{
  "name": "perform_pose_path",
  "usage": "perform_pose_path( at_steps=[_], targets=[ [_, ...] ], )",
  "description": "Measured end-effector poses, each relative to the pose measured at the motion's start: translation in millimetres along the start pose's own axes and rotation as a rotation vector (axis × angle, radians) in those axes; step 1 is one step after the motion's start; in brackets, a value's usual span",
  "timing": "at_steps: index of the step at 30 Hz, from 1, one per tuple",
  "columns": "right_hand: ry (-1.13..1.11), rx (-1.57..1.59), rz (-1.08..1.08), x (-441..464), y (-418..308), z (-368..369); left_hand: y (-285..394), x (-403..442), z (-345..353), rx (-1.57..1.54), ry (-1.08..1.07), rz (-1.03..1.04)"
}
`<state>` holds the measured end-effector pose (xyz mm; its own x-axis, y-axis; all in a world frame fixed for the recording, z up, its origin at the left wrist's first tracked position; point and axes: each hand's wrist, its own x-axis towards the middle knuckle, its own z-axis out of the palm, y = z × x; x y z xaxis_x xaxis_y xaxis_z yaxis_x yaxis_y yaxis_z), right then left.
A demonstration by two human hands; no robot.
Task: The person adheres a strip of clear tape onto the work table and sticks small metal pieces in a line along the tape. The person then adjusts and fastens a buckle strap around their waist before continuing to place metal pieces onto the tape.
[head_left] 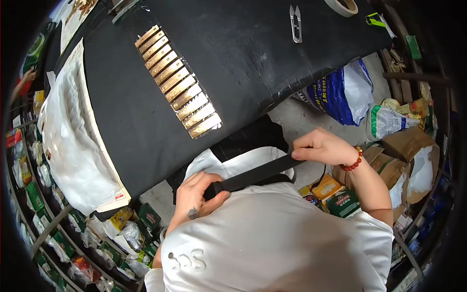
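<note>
A flat black strap is stretched between my two hands, close to my white shirt. My left hand is closed around its lower left end, which looks folded or rolled there. The fingers of my right hand pinch the other end, higher and to the right. Past the strap, several gold metal plates lie in a slanting row on the black table. Each plate seems to have a small hole or stud in its middle. Neither hand touches them.
Thread snips, a tape roll and a green tool lie along the table's far right. A plastic-wrapped package covers the left edge. A blue sack, cartons and loaded shelves surround the table.
</note>
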<state>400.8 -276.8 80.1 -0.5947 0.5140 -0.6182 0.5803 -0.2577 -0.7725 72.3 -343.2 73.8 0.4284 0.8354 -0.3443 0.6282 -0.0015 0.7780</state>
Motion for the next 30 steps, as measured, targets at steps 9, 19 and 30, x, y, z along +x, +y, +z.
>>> perform_pose_path(
  at_steps=[9, 19, 30],
  targets=[
    [0.188, -0.315, -0.421, 45.1, 8.2, 21.7, -62.3, -129.4, 13.7, -0.054, 0.424, -0.169],
    [-0.326, -0.397, -0.748, 134.6, -70.6, 72.3, -78.4, -214.7, 167.9, 0.102, 0.219, -0.700],
    [-0.387, -0.375, -0.424, 115.3, -49.7, 36.0, -50.8, -146.3, 72.7, 0.478, 0.407, -0.413]
  ],
)
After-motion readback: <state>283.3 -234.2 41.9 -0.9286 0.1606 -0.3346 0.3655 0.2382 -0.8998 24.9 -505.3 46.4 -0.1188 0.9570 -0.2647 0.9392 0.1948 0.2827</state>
